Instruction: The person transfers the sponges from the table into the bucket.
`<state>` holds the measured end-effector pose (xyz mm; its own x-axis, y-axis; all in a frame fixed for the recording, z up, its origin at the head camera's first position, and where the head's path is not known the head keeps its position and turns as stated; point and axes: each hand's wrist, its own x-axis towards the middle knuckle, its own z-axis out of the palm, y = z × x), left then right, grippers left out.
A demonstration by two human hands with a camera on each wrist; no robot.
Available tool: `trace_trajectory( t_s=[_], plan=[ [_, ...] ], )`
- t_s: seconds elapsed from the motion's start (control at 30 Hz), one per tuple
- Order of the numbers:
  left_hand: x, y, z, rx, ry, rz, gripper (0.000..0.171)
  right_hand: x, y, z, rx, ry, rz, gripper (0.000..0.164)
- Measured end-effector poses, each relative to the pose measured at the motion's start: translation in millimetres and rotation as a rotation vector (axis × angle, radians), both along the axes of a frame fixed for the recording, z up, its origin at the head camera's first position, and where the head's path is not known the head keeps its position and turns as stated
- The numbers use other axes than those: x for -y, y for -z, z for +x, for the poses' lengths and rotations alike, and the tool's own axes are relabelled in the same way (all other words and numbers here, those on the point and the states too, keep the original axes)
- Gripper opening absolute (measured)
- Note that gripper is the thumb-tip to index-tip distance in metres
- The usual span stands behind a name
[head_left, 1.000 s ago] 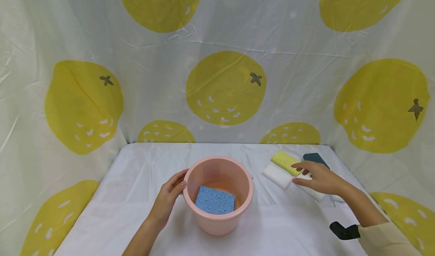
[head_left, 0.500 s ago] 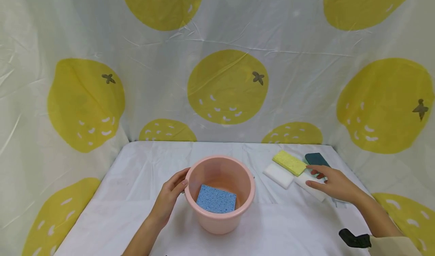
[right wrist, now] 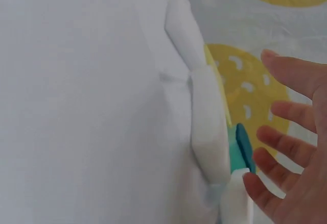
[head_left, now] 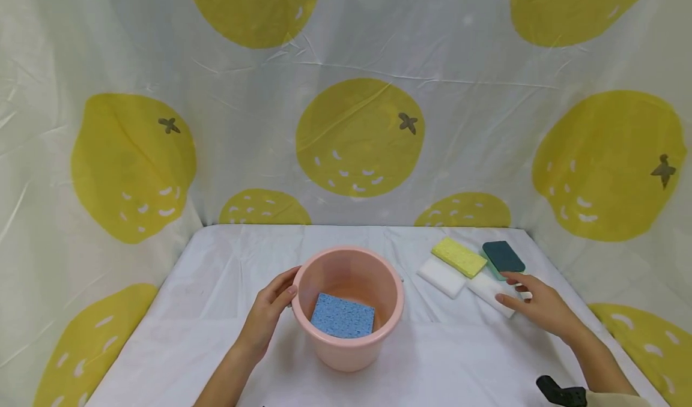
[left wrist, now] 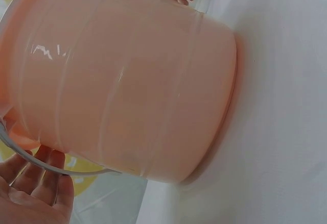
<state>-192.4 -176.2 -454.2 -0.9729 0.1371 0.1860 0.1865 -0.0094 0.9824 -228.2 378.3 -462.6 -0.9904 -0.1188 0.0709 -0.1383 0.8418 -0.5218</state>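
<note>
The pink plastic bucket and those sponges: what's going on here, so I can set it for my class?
A person's left hand holds the side of the round pink plastic bucket, which stands upright on a white cloth. A rectangular blue speckled sponge lies inside. The right hand, holding nothing, is close to a flat yellow sponge, white rectangular pads and a green sponge with a dark top; whether it touches any is unclear.

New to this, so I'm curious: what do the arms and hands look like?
The left hand and right hand are a person's, ungloved. The left forearm shows bare; the right arm has a beige sleeve with a bent black piece beside it.
</note>
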Motion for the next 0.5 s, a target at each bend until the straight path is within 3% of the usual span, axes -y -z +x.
trace_trajectory(
  t_s=[0.3,0.5],
  plan=[
    [0,-0.2,1.0,0.009,0.002,0.002,0.046,-8,17.9,-0.6,0.037,0.085,-0.024,0.078],
    [0,-0.5,1.0,0.001,0.003,-0.005,0.046,-7,18.2,0.3,-0.051,0.107,-0.023,0.073]
  ],
)
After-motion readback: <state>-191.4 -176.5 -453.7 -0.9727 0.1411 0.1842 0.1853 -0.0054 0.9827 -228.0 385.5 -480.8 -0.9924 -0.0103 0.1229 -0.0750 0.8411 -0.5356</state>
